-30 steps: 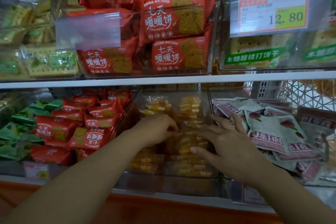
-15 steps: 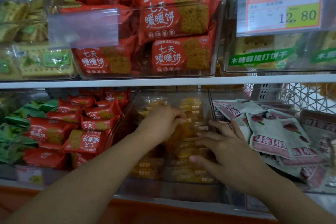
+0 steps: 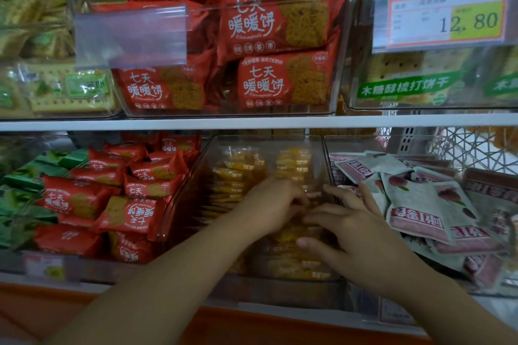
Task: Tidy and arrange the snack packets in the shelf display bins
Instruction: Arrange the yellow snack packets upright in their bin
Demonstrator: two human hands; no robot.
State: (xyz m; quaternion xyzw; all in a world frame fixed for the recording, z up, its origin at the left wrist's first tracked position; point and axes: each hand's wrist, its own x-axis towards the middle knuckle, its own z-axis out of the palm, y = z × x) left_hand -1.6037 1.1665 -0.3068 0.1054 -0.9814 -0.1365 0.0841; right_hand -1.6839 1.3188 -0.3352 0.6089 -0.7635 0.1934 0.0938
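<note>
Both my hands are inside the clear middle bin [image 3: 322, 148] on the lower shelf, which holds rows of yellow snack packets [image 3: 294, 162]. My left hand [image 3: 272, 204] has its fingers curled onto the packets in the right-hand row, apparently pinching one; the motion blur hides the exact grip. My right hand [image 3: 350, 232] lies with spread, straight fingers on the same row, its thumb at the front and its fingertips almost meeting the left hand.
Red biscuit packets [image 3: 134, 193] fill the bin to the left, with green packets [image 3: 25, 176] beyond. Pale packets with red labels [image 3: 414, 204] are heaped in the right bin. The upper shelf [image 3: 252, 122] carries red and green cracker bins and a price tag [image 3: 445, 11].
My left hand has moved right and down toward my right hand, so the fingertips now nearly touch over the right row. The camera has drifted slightly closer.
</note>
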